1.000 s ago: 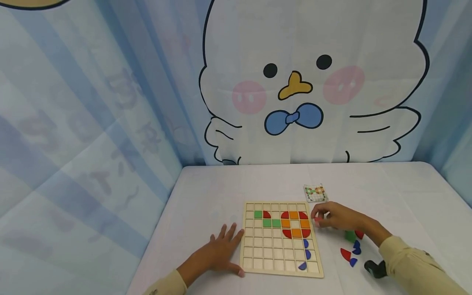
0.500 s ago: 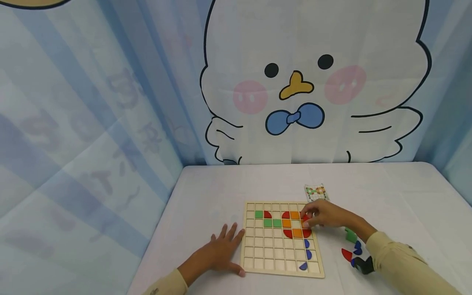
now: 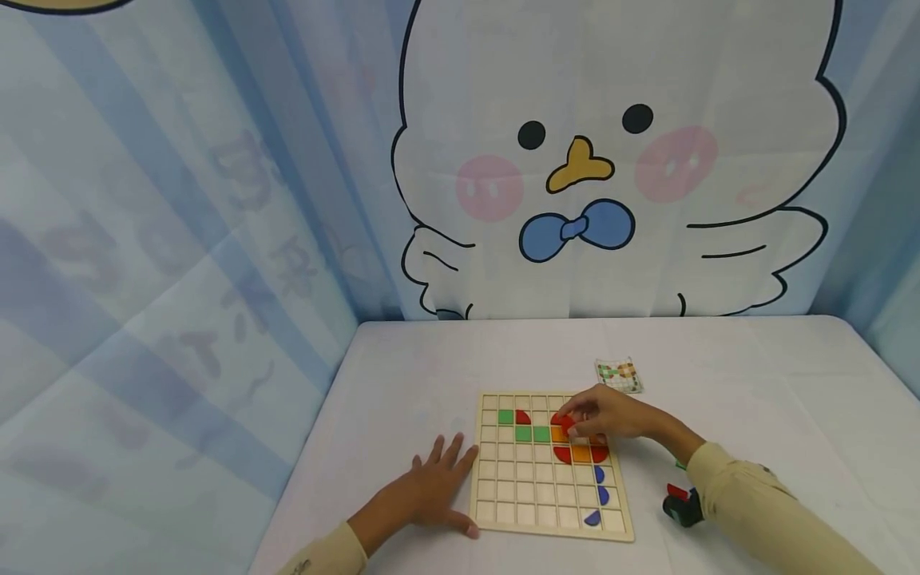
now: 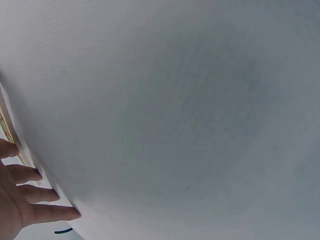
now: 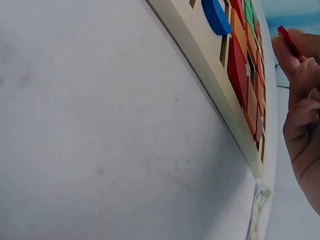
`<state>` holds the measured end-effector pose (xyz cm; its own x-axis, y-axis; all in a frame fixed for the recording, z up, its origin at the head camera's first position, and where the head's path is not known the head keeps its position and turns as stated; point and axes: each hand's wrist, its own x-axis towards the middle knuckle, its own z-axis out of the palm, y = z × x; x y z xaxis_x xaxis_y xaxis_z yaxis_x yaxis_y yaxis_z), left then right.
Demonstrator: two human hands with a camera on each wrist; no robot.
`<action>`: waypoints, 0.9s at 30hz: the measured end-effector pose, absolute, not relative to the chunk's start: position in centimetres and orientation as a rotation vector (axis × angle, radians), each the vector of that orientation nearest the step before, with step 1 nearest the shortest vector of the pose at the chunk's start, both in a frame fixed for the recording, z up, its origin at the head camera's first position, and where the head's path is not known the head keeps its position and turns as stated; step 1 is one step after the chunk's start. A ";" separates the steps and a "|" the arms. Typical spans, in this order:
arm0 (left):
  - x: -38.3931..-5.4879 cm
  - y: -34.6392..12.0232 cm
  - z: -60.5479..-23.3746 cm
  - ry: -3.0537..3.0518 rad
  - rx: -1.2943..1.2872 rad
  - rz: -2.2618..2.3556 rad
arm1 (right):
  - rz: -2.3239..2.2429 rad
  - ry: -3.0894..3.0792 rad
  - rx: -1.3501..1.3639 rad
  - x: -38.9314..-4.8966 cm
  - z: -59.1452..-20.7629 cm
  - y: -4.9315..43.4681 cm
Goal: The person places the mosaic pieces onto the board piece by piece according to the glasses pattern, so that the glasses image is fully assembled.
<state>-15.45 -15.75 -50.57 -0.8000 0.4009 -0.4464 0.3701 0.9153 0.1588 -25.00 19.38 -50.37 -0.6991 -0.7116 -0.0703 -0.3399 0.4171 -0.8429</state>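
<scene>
My right hand [image 3: 614, 413] is over the upper right of a pale wooden grid board [image 3: 506, 491]. Its thumb and fingertips pinch a small red tile [image 5: 291, 43], which the right wrist view shows nearly edge-on, raised above the board. Beneath the hand lie orange squares [image 3: 580, 454] and red rounded tiles [image 3: 563, 455], some hidden by the fingers. Farther left sit green squares [image 3: 506, 417] and a red quarter-circle tile [image 3: 523, 417]. Several blue tiles [image 3: 602, 495] line the right side. My left hand [image 3: 434, 489] rests with spread fingers against the board's left edge.
A small pattern card [image 3: 620, 375] lies behind the board's far right corner. Right of the board, partly hidden by the right sleeve, are a loose red tile [image 3: 677, 492], a bit of green and a dark object [image 3: 681, 509]. A cartoon-printed curtain [image 3: 575, 271] hangs behind the table.
My right hand has moved left with the red tile, from beside the board's right edge to over its coloured tiles. The right sleeve now covers more loose tiles. My left hand has stayed put.
</scene>
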 end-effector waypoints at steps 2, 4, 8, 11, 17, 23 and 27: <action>-15.5 -15.7 -50.6 2.590 0.552 0.087 | -1.196 2.285 -0.898 -25.2 -50.5 18.8; -15.5 -15.7 -50.6 2.590 0.549 0.092 | -1.190 2.325 -0.878 -25.3 -50.6 18.2; -15.6 -15.7 -50.5 2.589 0.545 0.099 | -1.187 2.377 -0.825 -25.7 -50.8 16.8; -15.6 -15.7 -50.3 2.589 0.539 0.106 | -1.183 2.405 -0.799 -25.9 -50.8 15.7; -15.6 -15.8 -50.1 2.589 0.546 0.115 | -1.209 2.413 -0.753 -26.2 -50.5 13.7; -15.7 -15.8 -50.3 2.585 0.552 0.129 | -1.252 2.392 -0.803 -26.5 -50.7 12.3; -15.6 -15.9 -50.4 2.587 0.554 0.133 | -1.270 2.374 -0.801 -26.6 -50.9 11.3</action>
